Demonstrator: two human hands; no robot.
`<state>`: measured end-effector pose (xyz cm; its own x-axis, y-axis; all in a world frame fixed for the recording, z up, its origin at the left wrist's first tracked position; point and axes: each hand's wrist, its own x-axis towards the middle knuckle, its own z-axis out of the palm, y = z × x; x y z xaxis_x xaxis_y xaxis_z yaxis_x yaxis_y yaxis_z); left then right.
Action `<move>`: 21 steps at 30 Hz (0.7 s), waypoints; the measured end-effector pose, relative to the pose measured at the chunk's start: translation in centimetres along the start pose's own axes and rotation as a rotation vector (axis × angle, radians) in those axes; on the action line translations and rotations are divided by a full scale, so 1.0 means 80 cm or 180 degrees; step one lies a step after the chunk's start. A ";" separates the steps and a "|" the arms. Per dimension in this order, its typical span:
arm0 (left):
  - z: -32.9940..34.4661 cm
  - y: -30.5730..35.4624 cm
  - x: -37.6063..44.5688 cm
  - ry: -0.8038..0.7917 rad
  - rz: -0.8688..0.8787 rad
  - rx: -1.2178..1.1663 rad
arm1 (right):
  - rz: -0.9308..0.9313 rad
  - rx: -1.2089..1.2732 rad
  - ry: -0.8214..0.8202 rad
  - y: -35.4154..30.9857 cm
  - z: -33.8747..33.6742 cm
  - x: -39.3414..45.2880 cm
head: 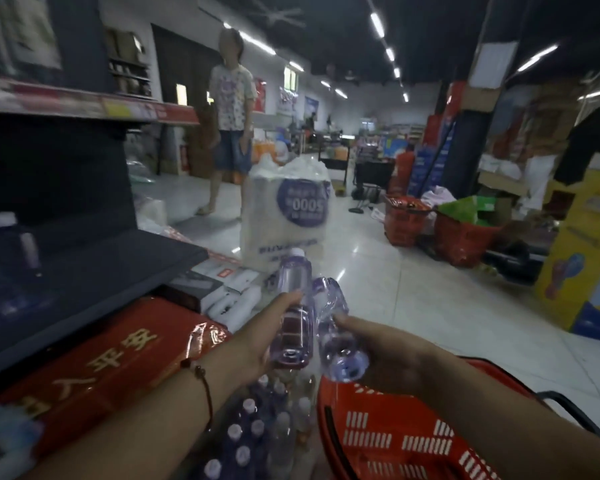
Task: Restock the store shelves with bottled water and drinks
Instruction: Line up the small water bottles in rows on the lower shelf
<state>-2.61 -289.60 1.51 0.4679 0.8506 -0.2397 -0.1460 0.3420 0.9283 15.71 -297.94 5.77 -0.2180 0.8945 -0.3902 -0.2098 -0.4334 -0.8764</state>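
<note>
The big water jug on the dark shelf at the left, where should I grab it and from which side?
Probably by the neck just under the white cap, reaching in from the open aisle side. The jug stands upright on the shelf, and its body looks too wide for one hand. The picture is blurred, so any handle cannot be made out.

Pretty cramped down low. The red plastic shopping basket [388, 434] blocks the lower right, and the cluster of clear white-capped water bottles [257, 434] fills the gap just left of it. On the left, the dark shelf board [94, 271] sticks out, with a red shrink-wrapped pack [118, 358] under its edge. Straight ahead a tall white plastic-wrapped bundle [284, 216] stands on the pale tiled floor [413, 289]; open floor runs to its right, up to two more red baskets [430, 226].
</note>
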 end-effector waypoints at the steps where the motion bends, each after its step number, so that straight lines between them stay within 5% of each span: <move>1: -0.005 0.002 -0.009 0.0061 0.0003 -0.0139 | -0.0019 -0.0152 -0.0045 0.005 0.010 0.006; 12: -0.103 0.007 -0.129 0.0931 0.0603 -0.0863 | -0.0086 0.0367 -0.0570 0.015 0.158 0.023; 21: -0.164 0.024 -0.225 0.1753 0.0691 0.0154 | -0.0114 0.0024 -0.1064 0.039 0.228 0.088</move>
<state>-22.75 -299.02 3.91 -0.0914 0.9855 -0.1433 -0.1419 0.1295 0.9814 -3.86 -294.98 5.47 -0.5105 0.8245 -0.2439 -0.2299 -0.4042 -0.8853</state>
